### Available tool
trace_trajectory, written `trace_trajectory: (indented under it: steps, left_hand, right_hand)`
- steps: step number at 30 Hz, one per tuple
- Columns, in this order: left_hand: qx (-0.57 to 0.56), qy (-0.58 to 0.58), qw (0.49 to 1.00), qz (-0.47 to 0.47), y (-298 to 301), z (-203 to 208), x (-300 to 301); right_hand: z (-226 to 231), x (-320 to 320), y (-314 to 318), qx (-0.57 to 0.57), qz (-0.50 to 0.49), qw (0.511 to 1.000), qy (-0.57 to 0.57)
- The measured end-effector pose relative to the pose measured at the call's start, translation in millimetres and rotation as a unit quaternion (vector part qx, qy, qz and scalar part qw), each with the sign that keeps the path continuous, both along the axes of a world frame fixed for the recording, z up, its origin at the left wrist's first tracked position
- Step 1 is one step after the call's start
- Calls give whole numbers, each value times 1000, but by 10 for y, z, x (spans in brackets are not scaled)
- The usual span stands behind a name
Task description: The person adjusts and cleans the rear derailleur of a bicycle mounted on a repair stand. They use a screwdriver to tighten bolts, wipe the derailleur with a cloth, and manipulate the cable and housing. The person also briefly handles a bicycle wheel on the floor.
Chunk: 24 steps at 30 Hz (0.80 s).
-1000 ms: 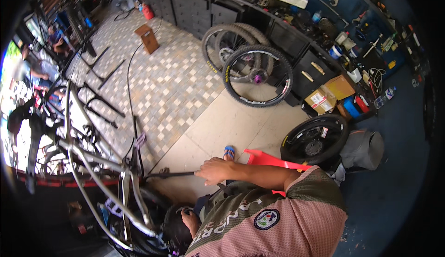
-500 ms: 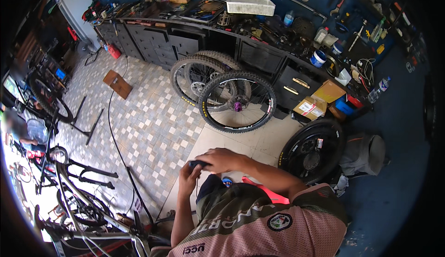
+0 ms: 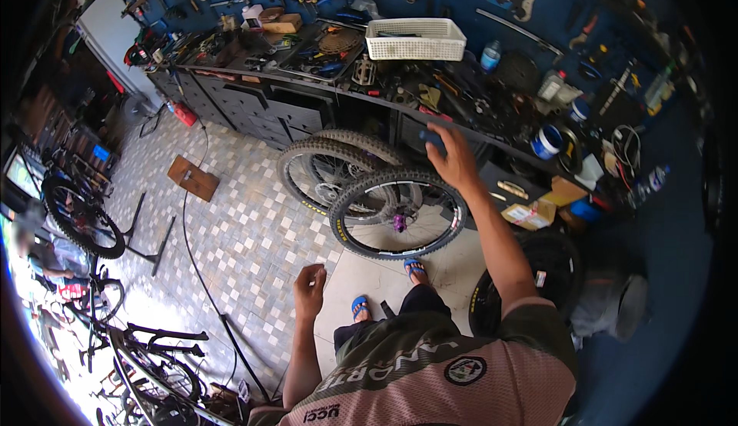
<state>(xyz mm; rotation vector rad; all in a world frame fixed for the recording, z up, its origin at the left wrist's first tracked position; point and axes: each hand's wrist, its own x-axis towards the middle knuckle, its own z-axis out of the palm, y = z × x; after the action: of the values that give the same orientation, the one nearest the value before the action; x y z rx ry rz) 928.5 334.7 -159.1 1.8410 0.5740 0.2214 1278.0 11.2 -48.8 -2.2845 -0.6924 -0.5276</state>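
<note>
My right hand (image 3: 455, 163) is stretched forward toward the workbench edge. Its fingers are closed round a small dark blue object (image 3: 435, 142), mostly covered, whose kind I cannot make out. Closer to my body, my left hand (image 3: 309, 291) is raised over the floor with its fingers curled together; whatever they may hold is hidden. Below and left of my right hand, a bicycle wheel (image 3: 453, 235) with a purple hub leans against other wheels (image 3: 286, 166) in front of the bench drawers.
Tools and parts crowd the workbench (image 3: 254, 74), with a white plastic basket (image 3: 415, 51) and a blue-and-white tub (image 3: 546, 143) on it. Bike frames (image 3: 127, 349) stand at left. A black cable (image 3: 188, 230) crosses the tiled floor near a wooden block (image 3: 192, 178). Another person (image 3: 42, 261) is far left.
My hands have come apart. The right has reached forward and right with the dark blue object, while the left stays low. My view has shifted, and my sandalled feet now show.
</note>
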Motion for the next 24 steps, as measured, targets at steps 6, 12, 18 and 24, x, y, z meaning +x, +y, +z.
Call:
trace_trajectory:
  steps: [6,12,18,24]
  left_hand:
    - [-5,104,982,161,-512,-1,-207]
    - [-67,159,954,247,-1584,192,-291]
    - [2,137,958,252,-1550,271,-92]
    - [-18,144,942,303,-1733,304,-178]
  right_hand:
    - [-665,2164,120,-142,-20,982,-124]
    - [-783,3269,-74,10,-32,994,104]
    - [-1000,4196,-1119,-90,-163,982,44]
    - [-624,4139,-564,-110,-132,984,50]
